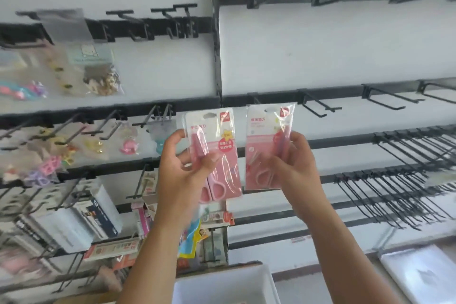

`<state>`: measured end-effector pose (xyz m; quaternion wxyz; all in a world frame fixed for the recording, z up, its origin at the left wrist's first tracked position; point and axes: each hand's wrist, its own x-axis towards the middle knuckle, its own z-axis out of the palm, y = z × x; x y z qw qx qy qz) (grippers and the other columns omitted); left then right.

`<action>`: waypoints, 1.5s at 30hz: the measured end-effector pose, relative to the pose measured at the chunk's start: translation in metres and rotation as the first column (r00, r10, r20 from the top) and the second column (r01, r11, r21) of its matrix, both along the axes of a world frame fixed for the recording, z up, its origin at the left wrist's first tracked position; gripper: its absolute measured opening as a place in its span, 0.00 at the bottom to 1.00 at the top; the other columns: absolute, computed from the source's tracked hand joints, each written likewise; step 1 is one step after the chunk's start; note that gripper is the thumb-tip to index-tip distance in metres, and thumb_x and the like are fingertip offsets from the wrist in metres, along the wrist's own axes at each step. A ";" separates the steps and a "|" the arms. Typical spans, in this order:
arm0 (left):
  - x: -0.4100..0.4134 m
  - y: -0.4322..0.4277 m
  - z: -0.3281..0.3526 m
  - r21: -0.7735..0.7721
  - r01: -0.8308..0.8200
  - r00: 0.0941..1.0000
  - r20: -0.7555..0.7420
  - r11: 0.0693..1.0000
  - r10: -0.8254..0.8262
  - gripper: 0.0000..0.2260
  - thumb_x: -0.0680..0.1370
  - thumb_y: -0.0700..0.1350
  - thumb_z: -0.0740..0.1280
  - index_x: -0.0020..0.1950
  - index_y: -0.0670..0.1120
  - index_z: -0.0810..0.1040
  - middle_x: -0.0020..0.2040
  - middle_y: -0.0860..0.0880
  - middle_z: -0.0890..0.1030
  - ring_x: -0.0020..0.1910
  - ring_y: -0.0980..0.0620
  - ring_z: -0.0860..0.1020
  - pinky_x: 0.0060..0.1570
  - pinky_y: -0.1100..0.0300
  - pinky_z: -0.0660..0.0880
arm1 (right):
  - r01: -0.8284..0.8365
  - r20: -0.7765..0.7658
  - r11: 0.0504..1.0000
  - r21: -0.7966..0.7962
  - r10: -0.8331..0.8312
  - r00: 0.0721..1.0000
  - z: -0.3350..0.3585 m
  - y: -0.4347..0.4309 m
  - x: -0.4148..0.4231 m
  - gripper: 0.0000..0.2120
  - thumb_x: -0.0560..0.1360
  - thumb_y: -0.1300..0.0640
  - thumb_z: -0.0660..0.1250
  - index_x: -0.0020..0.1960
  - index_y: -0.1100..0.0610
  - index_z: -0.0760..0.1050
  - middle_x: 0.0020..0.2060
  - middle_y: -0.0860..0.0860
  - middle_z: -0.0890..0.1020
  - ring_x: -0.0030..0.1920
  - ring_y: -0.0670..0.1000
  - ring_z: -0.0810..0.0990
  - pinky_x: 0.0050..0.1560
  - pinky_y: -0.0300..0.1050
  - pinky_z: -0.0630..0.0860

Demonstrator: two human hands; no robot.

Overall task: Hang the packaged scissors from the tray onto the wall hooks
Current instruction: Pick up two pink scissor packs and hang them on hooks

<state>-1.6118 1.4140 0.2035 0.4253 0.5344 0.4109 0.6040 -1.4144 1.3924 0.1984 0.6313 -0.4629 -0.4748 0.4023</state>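
Scene: A person stands before a white display wall (320,52) crossed by black rails, both bare hands raised in front of it.
Left hand: The left hand (182,168) is clamped on a pink scissors pack (217,150), thumb across the front and fingers curled round the left edge; the pack stands upright with its white header and hang hole on top.
Left pack: Through the clear wrap show pink scissors, blade cover up and loop handles down, below the hand.
Right hand: The right hand (296,168) is closed on a second scissors pack (267,145), thumb on the front and fingers behind the right edge; this pack is also upright, turned a little so its face looks leftward.
Position: The two packs are held side by side, just apart, level with the middle rail and in front of the seam between the two wall panels.
Hooks: Bare black wall hooks (318,106) jut from the rail just right of the packs; a denser row of long hooks (414,148) fills the lower right.
Left panel: Bagged trinkets (98,74), blurred, hang on the left panel, with boxed goods (93,212) stacked lower down.
Tray: The rim of a white tray (246,276) shows at the bottom edge, between the forearms; its contents cannot be made out.
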 end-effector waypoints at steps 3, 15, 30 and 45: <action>0.021 0.004 0.030 0.062 0.012 0.996 0.084 0.998 -0.017 0.28 0.66 0.47 0.78 0.61 0.61 0.72 0.54 0.48 0.87 0.48 0.49 0.87 0.46 0.51 0.82 | 0.013 0.004 0.996 0.089 -0.013 1.000 0.035 0.002 0.018 0.17 0.78 0.71 0.67 0.63 0.59 0.69 0.48 0.58 0.86 0.36 0.48 0.86 0.30 0.38 0.79; 0.101 0.037 0.092 0.252 0.016 0.996 0.080 0.968 -0.037 0.20 0.78 0.41 0.71 0.67 0.57 0.78 0.59 0.54 0.85 0.56 0.54 0.85 0.55 0.52 0.81 | 0.103 0.074 0.951 0.292 -0.130 0.989 0.098 0.028 0.092 0.15 0.81 0.65 0.65 0.65 0.52 0.77 0.51 0.48 0.88 0.48 0.46 0.88 0.42 0.38 0.82; 0.138 0.072 0.135 0.365 -0.248 0.967 0.155 0.897 0.204 0.21 0.75 0.39 0.74 0.64 0.56 0.74 0.53 0.50 0.86 0.47 0.55 0.86 0.49 0.49 0.83 | 0.064 -0.026 0.949 0.308 -0.059 0.998 0.104 0.056 0.130 0.20 0.80 0.60 0.69 0.61 0.40 0.65 0.54 0.51 0.85 0.46 0.52 0.88 0.39 0.54 0.85; 0.153 0.094 0.124 0.335 -0.363 0.931 0.091 0.870 0.354 0.20 0.76 0.43 0.73 0.65 0.58 0.74 0.53 0.55 0.84 0.47 0.62 0.84 0.53 0.47 0.81 | 0.143 -0.046 0.917 0.372 -0.136 0.990 0.122 0.079 0.148 0.24 0.79 0.61 0.71 0.69 0.42 0.71 0.47 0.50 0.81 0.43 0.44 0.86 0.39 0.49 0.84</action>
